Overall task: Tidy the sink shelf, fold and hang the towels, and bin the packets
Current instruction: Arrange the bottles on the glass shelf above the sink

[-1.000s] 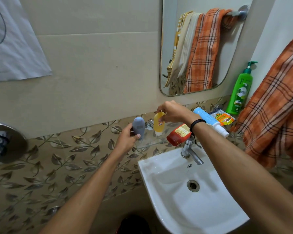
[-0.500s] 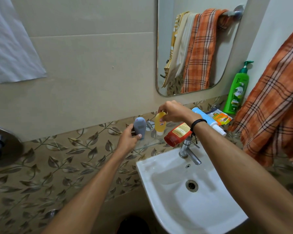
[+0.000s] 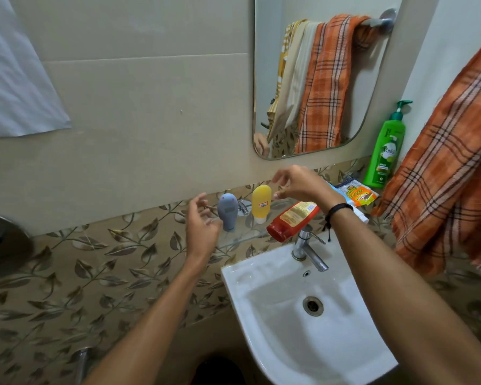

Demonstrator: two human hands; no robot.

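Left grip [image 3: 203, 226]: released, fingers loosely spread, holding nothing. It sits just left of the grey bottle [image 3: 227, 211], thumb close to the bottle's side; contact cannot be confirmed.

Right grip [image 3: 297, 184]: released, fingers fanned, holding nothing. It hovers just right of and slightly above the yellow bottle [image 3: 261, 202], apart from it. A black wristband [image 3: 340, 208] is on that wrist.

Shelf [image 3: 242, 240]: clear glass, fixed to the wall above the sink [image 3: 303, 343].
- The grey and yellow bottles stand upright on their caps, side by side, near but not touching.
- The red bottle [image 3: 292, 220] lies on its side, its cap end overhanging the front edge above the tap [image 3: 308, 251].
- A tube [image 3: 361, 215] is mostly hidden behind the right wrist.
- The packets [image 3: 356, 194], orange and white, lie flat towards the right end.
- The green bottle [image 3: 385, 151], a pump type, stands upright at the far right against the wall.

Towel [image 3: 450, 176]: orange check, hanging loose and unfolded at the right edge, its lower part bunched beside the shelf end.

Mirror [image 3: 317, 79]: reflects an orange check towel and paler cloths draped over a rail.
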